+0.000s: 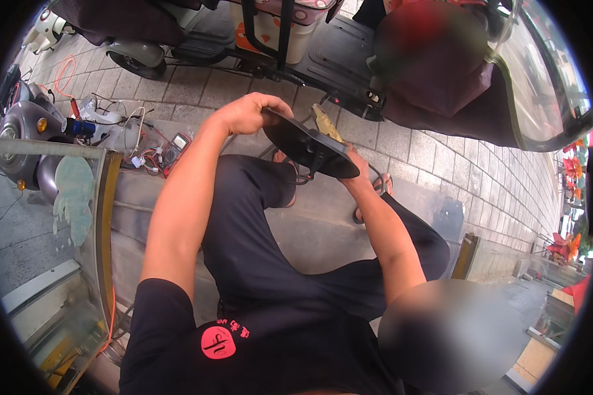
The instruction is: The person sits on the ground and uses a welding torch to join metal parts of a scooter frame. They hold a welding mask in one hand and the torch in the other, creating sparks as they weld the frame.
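Between my two hands, above my knees, is a black flat panel (pixel 295 141) with rounded ends, tilted down to the right. A short dark stalk and a cable show at its lower side. My left hand (pixel 254 113) curls its fingers over the panel's upper left end. At the right end my right hand (pixel 354 161) grips the panel from the far side, its fingers mostly hidden. A yellowish, worn strip (pixel 326 123) shows just beyond the panel, near the right hand; whether it touches the hand I cannot tell.
To the left lie a multimeter (pixel 176 149), tangled wires (pixel 153 157) and a blue cylinder (pixel 80 128), beside a grey scooter (pixel 29 125). A glass door (pixel 105 217) stands nearer on that side. A dark three-wheeler (pixel 336 59) fills the far side, on paving.
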The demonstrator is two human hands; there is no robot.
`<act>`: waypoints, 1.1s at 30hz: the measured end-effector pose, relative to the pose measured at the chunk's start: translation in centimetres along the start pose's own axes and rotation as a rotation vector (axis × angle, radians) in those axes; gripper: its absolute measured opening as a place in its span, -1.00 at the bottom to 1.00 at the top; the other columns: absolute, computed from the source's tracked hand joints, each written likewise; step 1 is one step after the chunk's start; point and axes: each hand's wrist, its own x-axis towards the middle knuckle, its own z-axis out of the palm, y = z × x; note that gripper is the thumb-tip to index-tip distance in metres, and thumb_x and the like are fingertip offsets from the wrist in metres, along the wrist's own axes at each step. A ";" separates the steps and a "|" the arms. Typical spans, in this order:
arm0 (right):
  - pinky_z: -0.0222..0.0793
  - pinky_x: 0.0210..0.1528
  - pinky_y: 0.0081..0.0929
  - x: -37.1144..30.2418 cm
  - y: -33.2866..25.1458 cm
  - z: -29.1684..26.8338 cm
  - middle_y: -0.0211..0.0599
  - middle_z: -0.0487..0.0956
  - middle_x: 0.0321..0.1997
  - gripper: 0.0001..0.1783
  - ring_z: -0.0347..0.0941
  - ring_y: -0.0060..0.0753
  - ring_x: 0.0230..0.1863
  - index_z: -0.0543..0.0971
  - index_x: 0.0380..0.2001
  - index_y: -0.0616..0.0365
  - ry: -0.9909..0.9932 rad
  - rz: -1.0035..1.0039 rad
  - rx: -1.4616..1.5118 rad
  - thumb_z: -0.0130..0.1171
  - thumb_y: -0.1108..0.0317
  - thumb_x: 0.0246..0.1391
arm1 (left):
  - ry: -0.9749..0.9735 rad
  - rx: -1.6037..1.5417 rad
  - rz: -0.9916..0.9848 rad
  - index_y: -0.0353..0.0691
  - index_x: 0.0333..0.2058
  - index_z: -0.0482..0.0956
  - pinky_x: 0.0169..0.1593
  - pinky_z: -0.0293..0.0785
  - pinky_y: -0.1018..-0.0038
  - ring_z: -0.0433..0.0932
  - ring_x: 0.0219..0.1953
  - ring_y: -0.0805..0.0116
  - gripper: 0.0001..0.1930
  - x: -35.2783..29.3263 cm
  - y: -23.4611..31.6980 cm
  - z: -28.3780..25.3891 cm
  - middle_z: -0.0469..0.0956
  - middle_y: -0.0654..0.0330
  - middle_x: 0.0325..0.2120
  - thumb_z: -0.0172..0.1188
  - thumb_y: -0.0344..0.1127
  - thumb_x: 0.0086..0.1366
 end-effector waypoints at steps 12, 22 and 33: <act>0.54 0.14 -0.03 3.5 3.3 5.1 0.03 0.59 0.15 -0.59 0.60 0.17 0.13 0.47 0.11 0.11 0.106 -0.223 -0.174 0.16 0.27 0.21 | 0.105 0.012 0.039 -0.21 0.00 0.68 0.11 0.54 0.47 0.61 -0.04 0.49 -0.67 0.2 0.0 0.1 0.69 0.30 -0.14 0.16 -0.67 0.34; 0.49 0.10 0.07 1.1 0.0 0.6 0.09 0.66 0.01 -0.66 0.57 0.25 0.08 0.65 0.00 0.12 0.289 -0.223 0.041 0.09 0.23 0.27 | 0.121 -0.037 0.087 -0.19 0.00 0.69 0.06 0.52 0.51 0.56 -0.06 0.54 -0.69 0.9 0.5 0.3 0.67 0.35 -0.15 0.20 -0.64 0.36; 0.51 0.00 0.07 1.0 -0.2 -0.5 0.11 0.67 -0.06 -0.71 0.60 0.24 0.00 0.64 -0.05 0.15 0.304 -0.293 0.036 0.11 0.30 0.23 | 0.088 -0.109 0.071 -0.18 0.00 0.70 0.06 0.52 0.52 0.59 -0.08 0.54 -0.73 0.4 1.5 0.6 0.69 0.36 -0.17 0.24 -0.55 0.35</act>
